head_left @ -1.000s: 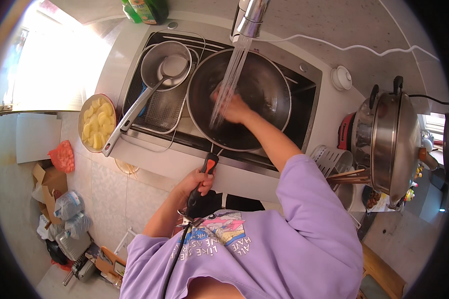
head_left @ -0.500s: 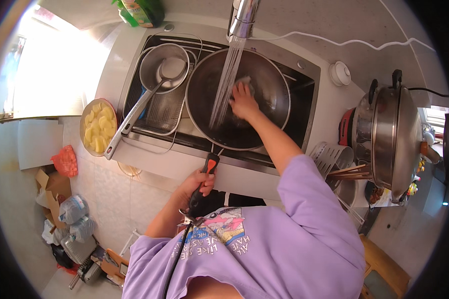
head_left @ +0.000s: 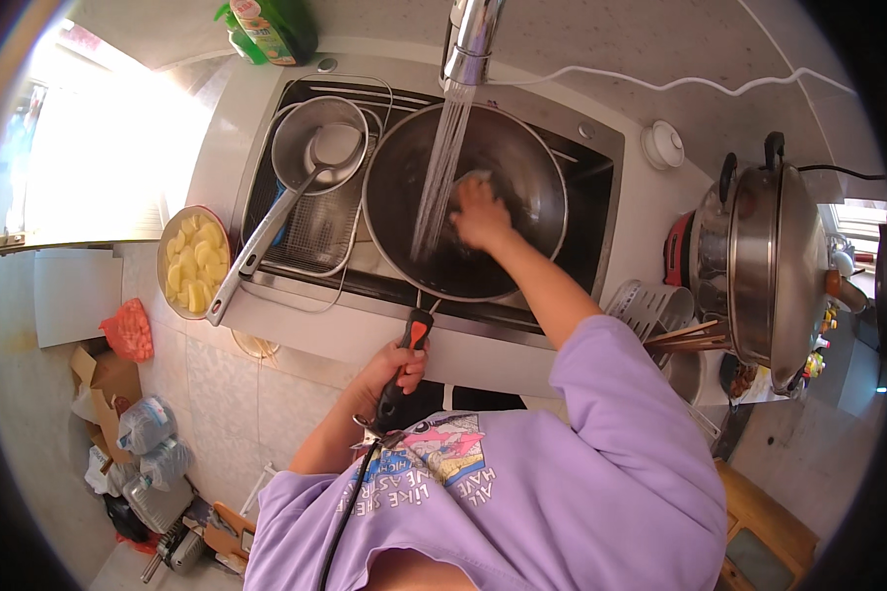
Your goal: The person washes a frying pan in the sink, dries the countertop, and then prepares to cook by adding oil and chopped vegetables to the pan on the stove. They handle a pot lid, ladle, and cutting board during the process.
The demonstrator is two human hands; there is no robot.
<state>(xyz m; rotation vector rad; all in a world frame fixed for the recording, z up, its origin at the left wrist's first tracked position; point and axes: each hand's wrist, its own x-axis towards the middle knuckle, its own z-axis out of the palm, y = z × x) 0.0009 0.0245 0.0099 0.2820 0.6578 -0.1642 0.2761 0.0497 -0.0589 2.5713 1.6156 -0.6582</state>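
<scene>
A large dark wok [head_left: 394, 197] rests across the sink, tilted slightly. My left hand [head_left: 400, 366] is wrapped round its black handle [head_left: 392, 399], which has an orange-red inset. Inside the wok, my right hand [head_left: 481, 215] presses a small pale scrubbing cloth [head_left: 479, 175] against the metal; the hand is a little blurred and covers most of the cloth. From the chrome faucet [head_left: 471, 49] a spray of water [head_left: 439, 177] falls into the wok, just left of my right hand.
Left in the sink, a saucepan [head_left: 291, 148] holding a ladle [head_left: 335, 148] sits over a wire basket [head_left: 320, 231]. A bowl of sliced potatoes [head_left: 195, 261] stands at the counter's left edge. To the right are a slotted utensil holder [head_left: 650, 305] and a big steamer pot [head_left: 749, 266].
My right hand has shifted slightly left and down inside the wok with the cloth. My left hand keeps its hold on the handle, and the water still runs.
</scene>
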